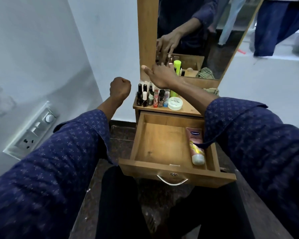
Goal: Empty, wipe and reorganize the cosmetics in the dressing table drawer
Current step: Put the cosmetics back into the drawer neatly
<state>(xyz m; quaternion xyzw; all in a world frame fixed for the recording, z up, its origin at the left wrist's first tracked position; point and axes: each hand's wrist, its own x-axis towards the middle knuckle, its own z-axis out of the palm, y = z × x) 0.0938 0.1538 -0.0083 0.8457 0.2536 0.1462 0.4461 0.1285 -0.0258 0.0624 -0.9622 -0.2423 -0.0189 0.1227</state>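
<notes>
Fingers point(122, 81) of my left hand point(120, 88) are curling into a closed fist left of centre in the frame, holding nothing, hanging in the air just left of the tabletop point(186, 109). Below it, at the lower left, a wall switch panel point(31, 130) is sitting on the pale wall.

Moving right, a cluster of cosmetics is standing on the tabletop: dark nail polish bottles point(141, 95) at the left, then small tubes and sticks point(160, 98), then a flat round white tub point(175, 102) at the front.

Above them, at upper centre, I am stretching my right hand point(160, 75) toward the base of the mirror point(223, 31), thumb sticking out to the left. Its fingers are reaching away from me past the back of the hand, so I cannot tell directly whether they are gripping anything; the reflection is showing them spread over small bottles. A lime green bottle point(177, 64) is showing in the mirror just right of that hand.

Lower down, at centre, the drawer point(162, 163) is standing pulled open, and a pink tube point(196, 145) is lying in its narrow right compartment, white cap toward me. A checked cloth point(212, 91) is peeking out past my right forearm.
</notes>
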